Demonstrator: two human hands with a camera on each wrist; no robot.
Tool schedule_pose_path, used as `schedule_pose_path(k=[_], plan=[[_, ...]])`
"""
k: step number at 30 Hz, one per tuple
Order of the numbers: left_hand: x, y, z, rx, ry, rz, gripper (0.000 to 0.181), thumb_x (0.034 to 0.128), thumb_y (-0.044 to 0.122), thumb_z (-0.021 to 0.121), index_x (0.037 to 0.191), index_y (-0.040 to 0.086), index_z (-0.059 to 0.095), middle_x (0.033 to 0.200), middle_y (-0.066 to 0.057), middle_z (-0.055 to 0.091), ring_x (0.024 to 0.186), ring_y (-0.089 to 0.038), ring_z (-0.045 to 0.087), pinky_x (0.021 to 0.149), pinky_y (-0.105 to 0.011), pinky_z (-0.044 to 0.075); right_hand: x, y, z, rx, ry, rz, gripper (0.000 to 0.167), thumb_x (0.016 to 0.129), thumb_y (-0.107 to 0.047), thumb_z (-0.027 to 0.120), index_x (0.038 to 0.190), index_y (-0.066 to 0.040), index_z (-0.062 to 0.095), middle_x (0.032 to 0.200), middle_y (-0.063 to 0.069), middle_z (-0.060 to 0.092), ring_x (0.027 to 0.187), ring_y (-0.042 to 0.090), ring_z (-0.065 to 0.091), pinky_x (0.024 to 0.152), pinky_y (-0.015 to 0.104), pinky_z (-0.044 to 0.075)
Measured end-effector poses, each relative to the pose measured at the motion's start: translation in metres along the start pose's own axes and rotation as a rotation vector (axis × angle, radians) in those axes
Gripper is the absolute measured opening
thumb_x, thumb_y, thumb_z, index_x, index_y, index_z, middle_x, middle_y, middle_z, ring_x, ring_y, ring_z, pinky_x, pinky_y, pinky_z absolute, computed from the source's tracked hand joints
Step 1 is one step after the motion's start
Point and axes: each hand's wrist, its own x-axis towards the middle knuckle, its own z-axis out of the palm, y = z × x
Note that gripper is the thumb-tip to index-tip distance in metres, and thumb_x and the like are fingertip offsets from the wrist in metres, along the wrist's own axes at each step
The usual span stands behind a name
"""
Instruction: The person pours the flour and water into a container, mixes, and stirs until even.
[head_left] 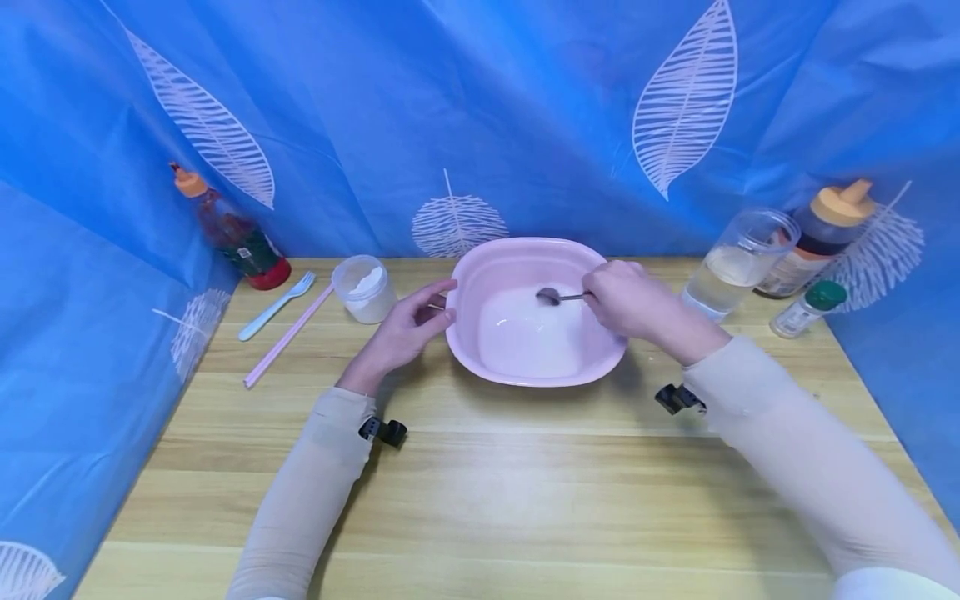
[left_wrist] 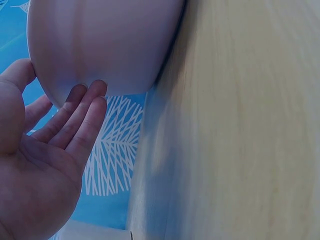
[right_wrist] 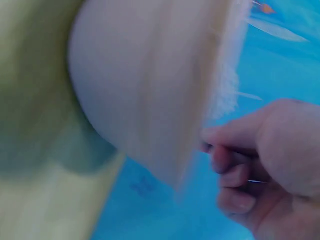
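A pink basin [head_left: 536, 381] stands on the wooden table with a whitish, shiny content [head_left: 525, 342] that looks liquid. At its left side, my left hand [head_left: 405, 329] holds the rim; in the left wrist view, the thumb is at the edge and the fingers [left_wrist: 82, 125] lie against the outer wall. My right hand [head_left: 630, 304] grips the handle of a metal spoon [head_left: 549, 296], whose bowl is over or in the basin's content; I cannot tell which. The right wrist view shows the curled right hand [right_wrist: 270, 165] beside the basin [right_wrist: 135, 75]; the handle is mostly hidden.
Left of the basin are a jar of white powder [head_left: 366, 290], a pink straw [head_left: 288, 337], a light-blue fork [head_left: 277, 307] and a red sauce bottle [head_left: 236, 237]. To the right stand a clear cup of liquid [head_left: 731, 271], a dark sauce bottle [head_left: 813, 242] and a green-capped shaker [head_left: 808, 310].
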Motion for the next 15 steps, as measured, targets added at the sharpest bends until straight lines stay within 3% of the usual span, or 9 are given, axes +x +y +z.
schedule_pose_path(k=[4,8,11,15], plan=[[0.0,0.001,-0.001,0.007,0.005,0.002,0.055,0.1078,0.014,0.064,0.16,0.005,0.05,0.132,-0.028,0.067,0.122,-0.041,0.07,0.094,-0.022,0.058,-0.015,0.005,-0.015,0.065,-0.071,-0.05,0.015,0.097,0.0,0.067,0.087,-0.006,0.077,0.074,0.003,0.068,0.068,0.019,0.061,0.064,0.035,0.055],[0.001,0.002,-0.001,0.009,0.0,0.0,0.055,0.108,0.014,0.064,0.16,0.005,0.049,0.131,-0.028,0.067,0.122,-0.041,0.07,0.094,-0.021,0.058,-0.015,-0.001,-0.006,0.188,-0.133,-0.122,0.011,0.098,-0.005,0.073,0.09,-0.008,0.08,0.078,-0.001,0.072,0.068,0.011,0.061,0.067,0.03,0.054],[0.0,0.0,-0.001,0.008,-0.001,-0.004,0.055,0.1081,0.013,0.063,0.16,0.005,0.049,0.131,-0.028,0.067,0.122,-0.041,0.07,0.093,-0.02,0.058,-0.006,-0.01,0.009,0.232,-0.112,-0.136,0.01,0.099,-0.007,0.074,0.093,-0.006,0.081,0.081,0.001,0.075,0.069,0.011,0.061,0.068,0.03,0.053],[0.0,0.0,0.0,0.007,0.0,-0.006,0.055,0.1081,0.013,0.063,0.16,0.005,0.049,0.13,-0.028,0.067,0.122,-0.041,0.07,0.093,-0.019,0.058,0.001,-0.015,0.016,0.181,-0.028,-0.054,0.013,0.101,-0.006,0.07,0.094,-0.002,0.08,0.082,0.006,0.075,0.071,0.017,0.063,0.069,0.035,0.056]])
